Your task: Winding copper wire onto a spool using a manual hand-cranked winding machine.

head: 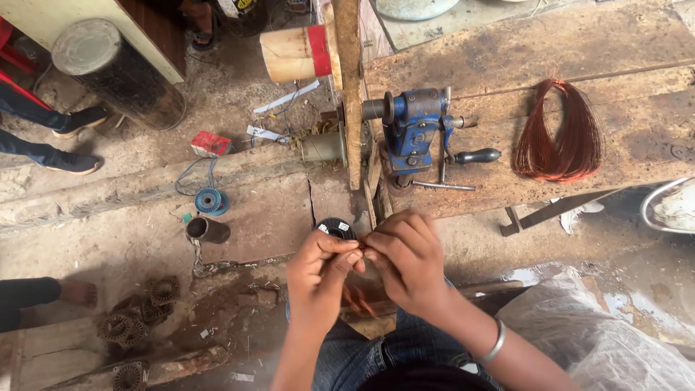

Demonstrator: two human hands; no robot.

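Both hands meet low in the middle of the scene, fingertips pinched together on a bunch of thin copper wire (pixel 360 295) that hangs just below them over the lap. The left hand (pixel 318 279) grips the strands from the near left, and the right hand (pixel 407 262) closes on them from the right (a metal bangle sits on that wrist). To do this well, I judge, the fingers should keep the strands taut and gathered, without kinking them. Farther off, on the wooden bench (pixel 550 51), stand a blue hand winder (pixel 415 130) and a larger copper coil (pixel 561 134).
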